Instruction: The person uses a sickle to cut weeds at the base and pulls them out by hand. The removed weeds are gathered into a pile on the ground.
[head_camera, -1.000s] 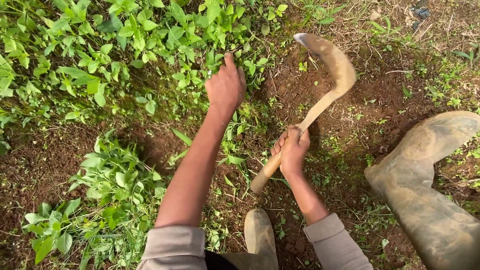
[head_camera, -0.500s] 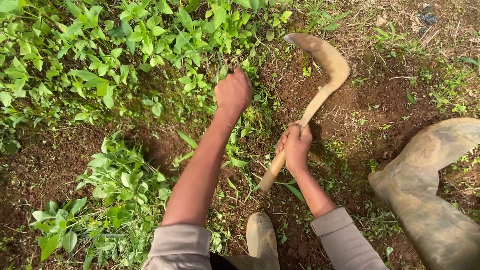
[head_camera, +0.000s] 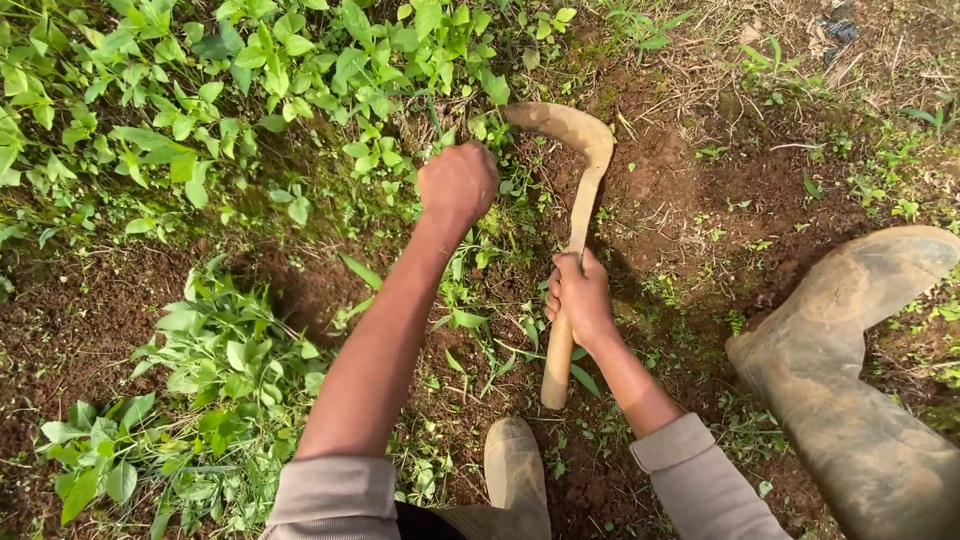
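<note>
My left hand (head_camera: 457, 181) is closed around a bunch of green weed stems (head_camera: 438, 120) at the edge of a leafy patch. My right hand (head_camera: 577, 296) grips the wooden handle of a curved sickle-like blade (head_camera: 568, 130). The soil-caked blade hooks leftward, and its tip sits just right of my left fist, low against the plants. The handle's butt end (head_camera: 555, 385) sticks out below my right hand.
Dense green leafy plants (head_camera: 200, 90) fill the upper left. A heap of cut weeds (head_camera: 215, 370) lies at lower left. Bare brown soil (head_camera: 700, 190) spreads right of the blade. My muddy rubber boots are at the right (head_camera: 850, 380) and bottom centre (head_camera: 515, 475).
The blade swung down and to the left, from raised over the bare soil to beside my left fist. My left hand went from reaching with fingers apart to a closed fist on the stems.
</note>
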